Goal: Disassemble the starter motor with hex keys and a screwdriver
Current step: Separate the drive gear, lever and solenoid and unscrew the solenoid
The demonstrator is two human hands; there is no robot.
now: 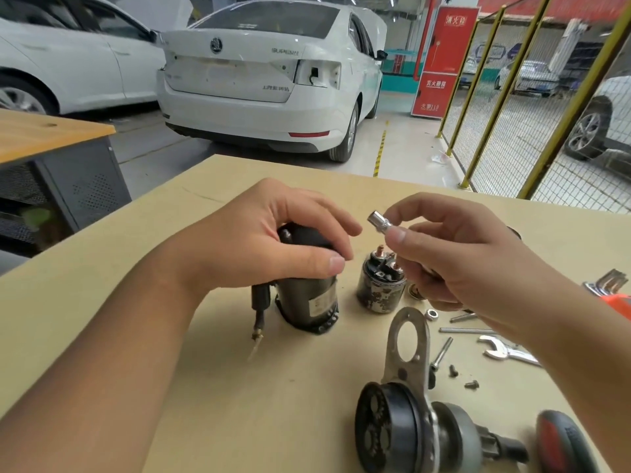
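Observation:
The dark starter motor body [310, 305] stands upright on the tan worktable [102, 302], a black cable [260, 302] hanging at its left side. My left hand [273, 233] grips its top end. My right hand [454, 254] pinches a silver socket tool [382, 224] between thumb and fingers, held in the air above the solenoid [380, 286], which stands upright just right of the motor body. The drive-end housing with its gear set [403, 418] lies at the table's near edge.
Loose parts lie at the right: a nut [432, 315], long bolts [466, 330], two small screws [462, 377], an open-end wrench [505, 351], hex keys [607, 281] and a red-black screwdriver handle [563, 442]. White cars and a yellow mesh fence [512, 114] stand beyond the table.

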